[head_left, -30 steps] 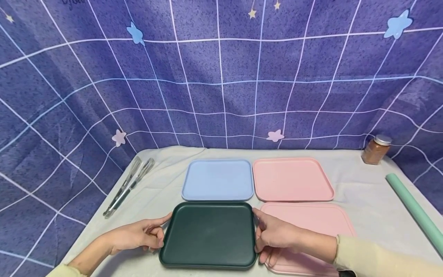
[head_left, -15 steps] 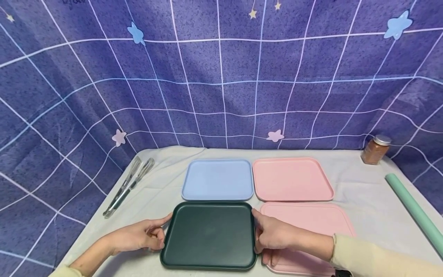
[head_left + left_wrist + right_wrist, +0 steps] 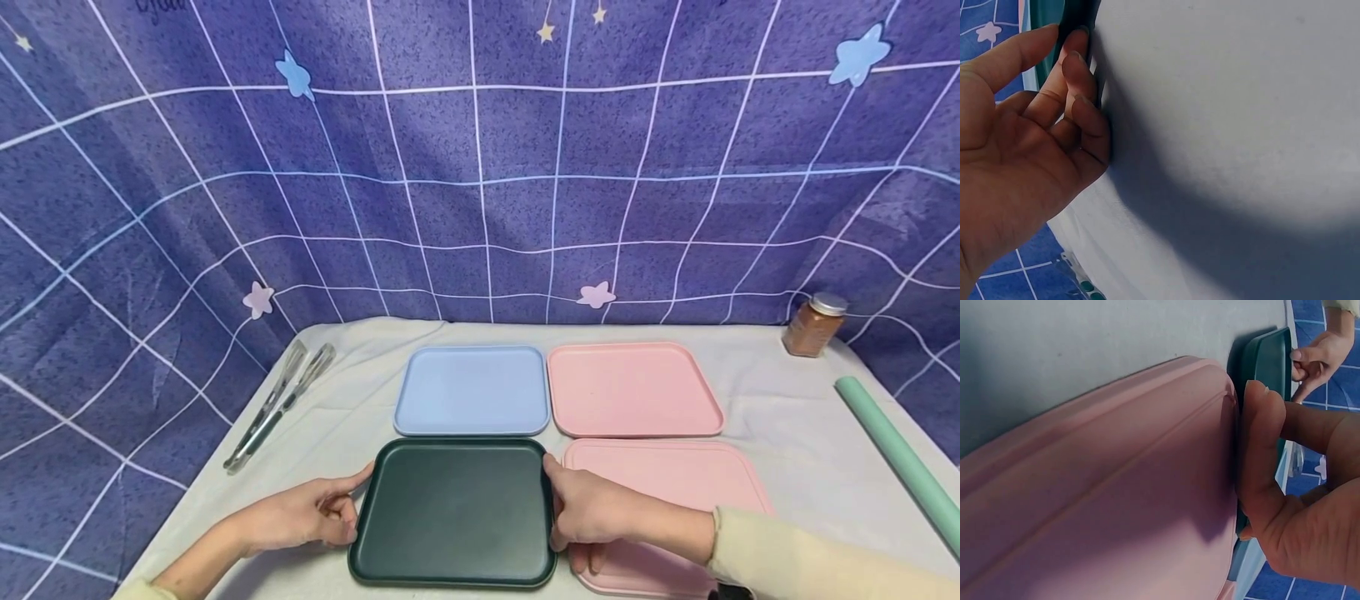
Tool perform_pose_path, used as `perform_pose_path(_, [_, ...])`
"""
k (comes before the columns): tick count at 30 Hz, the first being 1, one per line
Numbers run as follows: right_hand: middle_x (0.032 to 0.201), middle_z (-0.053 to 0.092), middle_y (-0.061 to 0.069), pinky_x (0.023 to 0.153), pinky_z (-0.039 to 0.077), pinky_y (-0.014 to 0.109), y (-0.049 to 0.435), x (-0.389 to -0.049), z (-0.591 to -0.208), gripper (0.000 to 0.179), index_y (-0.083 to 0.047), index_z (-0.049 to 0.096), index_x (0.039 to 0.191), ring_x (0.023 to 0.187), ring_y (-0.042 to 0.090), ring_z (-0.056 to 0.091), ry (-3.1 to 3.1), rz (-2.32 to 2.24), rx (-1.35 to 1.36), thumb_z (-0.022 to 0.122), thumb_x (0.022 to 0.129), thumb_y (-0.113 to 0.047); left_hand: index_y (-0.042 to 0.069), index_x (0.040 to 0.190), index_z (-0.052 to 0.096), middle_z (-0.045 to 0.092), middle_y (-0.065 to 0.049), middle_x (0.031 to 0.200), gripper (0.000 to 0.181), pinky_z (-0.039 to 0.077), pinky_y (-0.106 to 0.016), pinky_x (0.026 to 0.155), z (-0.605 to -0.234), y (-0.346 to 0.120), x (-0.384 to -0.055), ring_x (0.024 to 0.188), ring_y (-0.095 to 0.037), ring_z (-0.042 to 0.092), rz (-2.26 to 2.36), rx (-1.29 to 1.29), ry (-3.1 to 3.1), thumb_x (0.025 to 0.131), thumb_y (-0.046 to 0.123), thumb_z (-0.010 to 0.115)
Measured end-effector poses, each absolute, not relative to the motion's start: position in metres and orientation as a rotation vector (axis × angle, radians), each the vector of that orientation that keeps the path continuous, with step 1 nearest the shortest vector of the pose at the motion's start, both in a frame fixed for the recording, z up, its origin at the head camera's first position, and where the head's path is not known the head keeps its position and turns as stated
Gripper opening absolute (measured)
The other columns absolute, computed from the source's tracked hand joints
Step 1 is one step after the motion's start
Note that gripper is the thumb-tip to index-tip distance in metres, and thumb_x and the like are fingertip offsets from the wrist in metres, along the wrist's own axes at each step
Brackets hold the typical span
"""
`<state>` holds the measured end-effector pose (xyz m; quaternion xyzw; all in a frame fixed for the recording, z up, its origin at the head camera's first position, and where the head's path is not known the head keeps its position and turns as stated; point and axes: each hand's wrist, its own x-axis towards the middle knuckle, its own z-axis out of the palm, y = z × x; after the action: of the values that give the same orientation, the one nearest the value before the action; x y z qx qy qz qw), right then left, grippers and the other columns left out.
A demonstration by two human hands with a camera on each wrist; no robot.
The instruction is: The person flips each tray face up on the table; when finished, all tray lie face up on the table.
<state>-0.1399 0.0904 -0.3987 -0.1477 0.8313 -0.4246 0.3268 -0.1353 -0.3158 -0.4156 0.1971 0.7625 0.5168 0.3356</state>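
Observation:
A dark green rectangular tray [image 3: 453, 512] with a raised rim lies at the front of the cloth-covered table. My left hand [image 3: 300, 517] holds its left edge, index finger extended along the rim and the other fingers bent. At the opposite edge, my right hand [image 3: 596, 508] grips the tray between thumb and fingers, overlapping a pink tray [image 3: 697, 475] beside it. Seen from the left wrist, the thumb and curled fingers [image 3: 1085, 81] meet at the green rim. In the right wrist view the curled fingers [image 3: 1263, 444] sit between the pink and green trays.
Behind the green tray lie a light blue tray [image 3: 472, 390] and another pink tray [image 3: 633, 387]. Metal tongs [image 3: 277, 408] rest at the left. A spice jar [image 3: 815, 325] and a mint-green roll [image 3: 900, 458] are at the right. A purple grid-patterned curtain [image 3: 480, 167] hangs behind.
The green tray has shifted very slightly to the right and toward the front edge. My right wrist and sleeve have moved a little left. Both hands stay at the tray's sides.

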Motion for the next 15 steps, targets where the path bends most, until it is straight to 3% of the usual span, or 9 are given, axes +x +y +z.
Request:
perform_pose_path(8, [0.057, 0.065, 0.016, 0.036, 0.049, 0.031, 0.0867, -0.1402, -0.3976, 0.103, 0.010, 0.010, 0.157, 0.035, 0.011, 0.056, 2.235, -1.034, -0.368, 0.072, 0.074, 0.011, -0.015, 0.152, -0.001, 0.060, 0.003, 0.087, 0.092, 0.041, -0.015, 0.062, -0.4139, -0.3153, -0.1350, 0.073, 0.001, 0.051, 1.342, 0.538, 1.988, 0.090, 0.000, 0.065])
perform_pose_path(15, [0.053, 0.063, 0.013, 0.035, 0.048, 0.031, 0.0860, -0.1409, -0.3968, 0.104, 0.011, 0.011, 0.156, 0.033, 0.010, 0.054, 2.266, -0.982, -0.406, 0.074, 0.074, 0.010, -0.015, 0.152, 0.000, 0.062, 0.003, 0.085, 0.090, 0.037, -0.017, 0.056, -0.4099, -0.3145, -0.1358, 0.068, 0.001, 0.048, 1.315, 0.546, 1.995, 0.092, 0.005, 0.065])
